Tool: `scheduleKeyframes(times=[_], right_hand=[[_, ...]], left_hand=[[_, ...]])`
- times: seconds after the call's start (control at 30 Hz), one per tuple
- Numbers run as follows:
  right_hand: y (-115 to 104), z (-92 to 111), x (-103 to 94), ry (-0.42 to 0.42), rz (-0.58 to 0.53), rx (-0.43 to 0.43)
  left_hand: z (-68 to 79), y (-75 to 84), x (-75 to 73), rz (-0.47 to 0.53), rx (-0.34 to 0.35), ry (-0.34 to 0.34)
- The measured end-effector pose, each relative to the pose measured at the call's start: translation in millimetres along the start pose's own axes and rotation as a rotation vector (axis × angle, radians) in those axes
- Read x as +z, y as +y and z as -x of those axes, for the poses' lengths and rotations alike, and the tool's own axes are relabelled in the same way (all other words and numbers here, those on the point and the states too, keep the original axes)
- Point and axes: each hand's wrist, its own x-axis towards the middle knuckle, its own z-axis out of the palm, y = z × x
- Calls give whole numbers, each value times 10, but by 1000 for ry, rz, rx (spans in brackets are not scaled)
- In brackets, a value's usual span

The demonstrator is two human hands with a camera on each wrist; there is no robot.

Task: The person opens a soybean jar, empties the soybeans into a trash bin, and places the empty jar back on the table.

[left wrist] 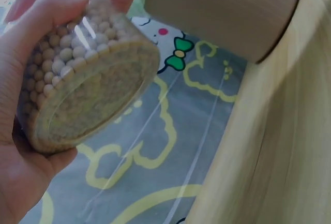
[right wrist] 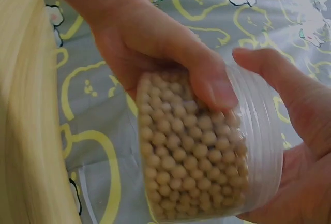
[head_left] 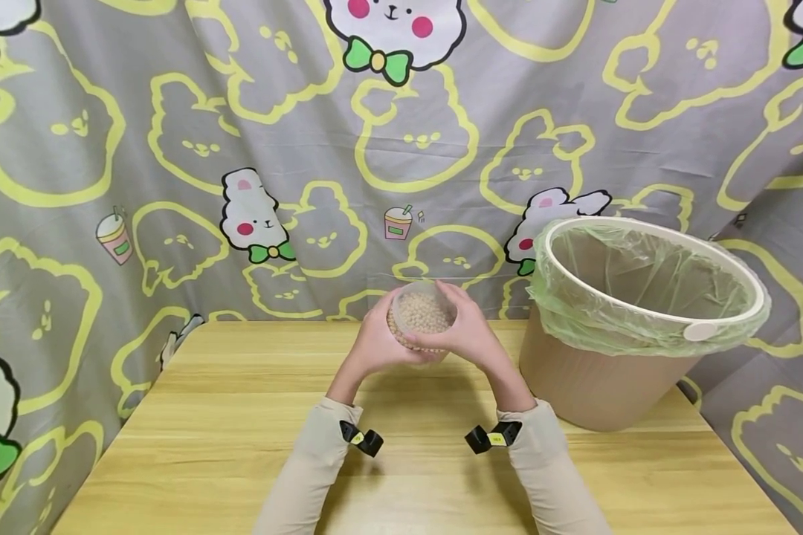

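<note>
Both hands hold a clear round jar of small beige balls (head_left: 423, 316) above the wooden table. The left hand (head_left: 377, 338) grips its left side and underside. Its thumb (right wrist: 220, 92) lies across the jar wall in the right wrist view. The right hand (head_left: 468, 327) holds the opposite side, with its thumb near the jar's translucent upper band. From the left wrist view, the jar (left wrist: 93, 84) is tilted and its round base shows, clear of the table. Whether a clear lid covers the top cannot be told.
A beige-brown bin (head_left: 595, 386) stands at the table's right, lined with a green plastic bag (head_left: 575, 312) under a cream rim ring (head_left: 656, 308). Behind the wooden table (head_left: 241, 416) hangs a grey patterned curtain (head_left: 294, 148). Each sleeved wrist carries a small black camera.
</note>
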Motion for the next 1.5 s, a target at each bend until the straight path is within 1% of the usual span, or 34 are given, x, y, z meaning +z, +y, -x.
scheduleKeyframes(times=[0.23, 0.27, 0.4, 0.47, 0.5, 0.53, 0.6, 0.7, 0.8, 0.93, 1.1, 1.27, 1.4, 1.5], right_hand=[[76, 1, -66, -79, -2, -84], [87, -1, -77, -83, -17, -90], [91, -2, -143, -108, -99, -111], [86, -3, -176, -118, -148, -109], [82, -4, -190, -122, -174, -106], [77, -2, -198, -124, -198, -102], [74, -2, -209, -125, -244, -95], [72, -6, -211, -120, -283, -86], [74, -11, -206, -116, -292, -77], [68, -11, -213, -108, -313, -70], [74, -11, -283, -110, -311, -54], [102, -21, -377, -109, -297, -31], [139, -22, -422, -119, -280, -12], [154, -4, -450, -114, -246, 12]], left_hand=[[-4, -107, -51, 136, 57, -116], [2, -74, -68, 162, 57, -132], [-11, -70, -88, 237, 68, -175], [-17, -68, -89, 261, 68, -183], [-26, -106, -78, 262, 71, -180], [-25, -107, -77, 266, 69, -180], [-23, -106, -78, 270, 63, -173], [-26, -98, -93, 254, 58, -152], [-31, -88, -130, 240, 61, -129], [-41, -91, -206, 252, 70, -100], [-40, -123, -344, 284, 67, -51], [-20, -144, -514, 287, 41, 20], [7, -139, -642, 305, 45, 68], [19, -132, -708, 327, 54, 92]])
